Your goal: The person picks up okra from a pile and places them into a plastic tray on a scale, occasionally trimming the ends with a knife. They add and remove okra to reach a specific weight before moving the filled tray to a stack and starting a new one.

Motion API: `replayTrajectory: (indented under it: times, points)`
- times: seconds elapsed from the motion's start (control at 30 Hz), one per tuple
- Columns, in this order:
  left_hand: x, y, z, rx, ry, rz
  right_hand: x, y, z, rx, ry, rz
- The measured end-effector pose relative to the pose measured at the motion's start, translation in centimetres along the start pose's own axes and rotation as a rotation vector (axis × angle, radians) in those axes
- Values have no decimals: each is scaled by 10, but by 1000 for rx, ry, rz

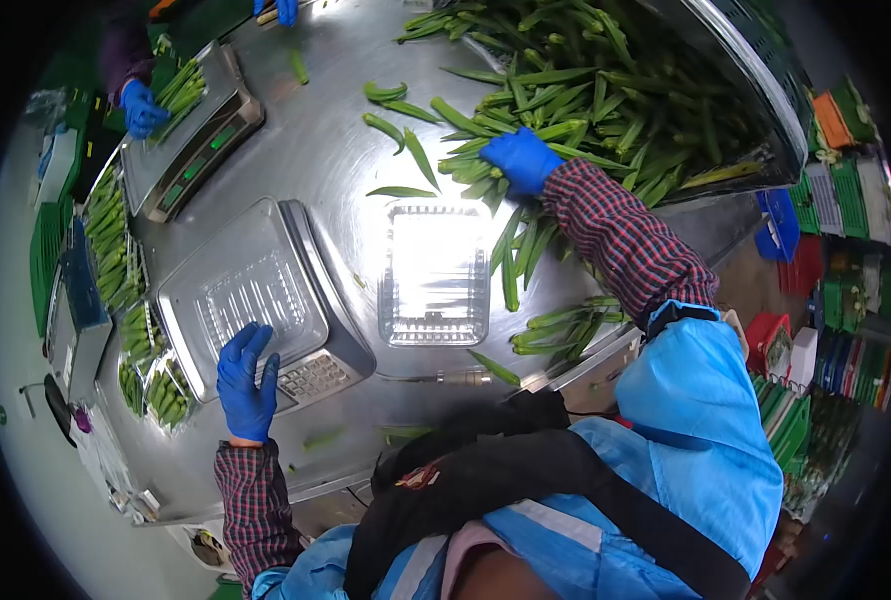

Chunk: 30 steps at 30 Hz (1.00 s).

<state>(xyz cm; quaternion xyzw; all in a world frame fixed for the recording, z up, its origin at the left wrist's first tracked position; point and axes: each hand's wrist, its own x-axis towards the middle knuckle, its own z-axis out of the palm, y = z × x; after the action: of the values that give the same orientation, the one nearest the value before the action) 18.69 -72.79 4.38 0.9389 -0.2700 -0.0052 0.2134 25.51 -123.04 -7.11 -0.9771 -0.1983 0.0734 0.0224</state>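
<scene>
My right hand (522,161), in a blue glove, is closed around several green okra pods (474,172) at the left edge of the large okra pile (606,115). Fingers stretched out, my left hand (246,385) rests at the near edge of a clear plastic tray (256,300); it seems to touch the tray's rim. That tray sits on a weighing scale (331,310) whose keypad shows beside my left thumb. Between my hands, a second clear plastic tray (434,338) lies on the steel table (356,160). Loose okra pods lie around it.
At the far left, another person's gloved hand (144,108) touches okra on a second scale (194,165). Filled okra packs (169,396) line the left table edge. A metal-rimmed bin wall (766,75) bounds the pile. Stacked crates (846,205) stand at right.
</scene>
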Motion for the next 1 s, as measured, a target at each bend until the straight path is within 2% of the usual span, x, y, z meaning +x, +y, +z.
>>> replayTrajectory:
  times: [0.03,0.1,0.2,0.3,0.4,0.43,0.47,0.5,0.57,0.63,0.7,0.73,0.77,0.83,0.87,0.9,0.93,0.97,1.0]
  points:
    - [-1,-2,0,0,6,-15,-4,7,0,-3,-3,-15]
    - [-8,-11,-4,16,59,-14,-8,19,0,45,315,-81]
    - [-23,-35,-7,-48,147,-87,-13,32,-23,-25,410,-94]
    - [-39,-61,-8,-110,267,-143,-15,50,-40,-39,455,13]
    - [-54,-89,-4,-152,337,-252,-11,38,-70,89,551,267]
    - [-57,-97,-2,-152,384,-284,-4,36,-75,125,659,279]
    - [-61,-104,1,-152,430,-309,0,33,-82,160,633,376]
    - [-62,-110,4,-157,440,-309,5,15,-100,191,610,481]
    - [-56,-116,9,-366,527,-324,22,-13,-116,182,664,429]
    - [-47,-118,13,-421,484,-315,47,-74,-136,314,582,398]
    - [-35,-119,16,-574,518,-154,71,-142,-144,264,624,217]
    - [-30,-119,16,-652,460,-155,84,-178,-143,322,609,152]
    - [-26,-119,16,-661,442,-134,99,-207,-135,360,606,56]
    - [-18,-117,23,-871,523,-68,121,-277,-130,429,445,25]
    - [-11,-124,33,-995,536,-55,150,-324,-105,301,468,-75]
    - [-6,-133,39,-964,554,-4,163,-342,-87,252,491,-132]
    - [-5,-135,39,-1019,570,-90,169,-363,-87,164,293,-93]
    - [-6,-137,39,-1075,578,-179,176,-374,-75,97,236,-89]
    - [-9,-143,36,-1078,553,-167,177,-380,-66,140,224,-157]
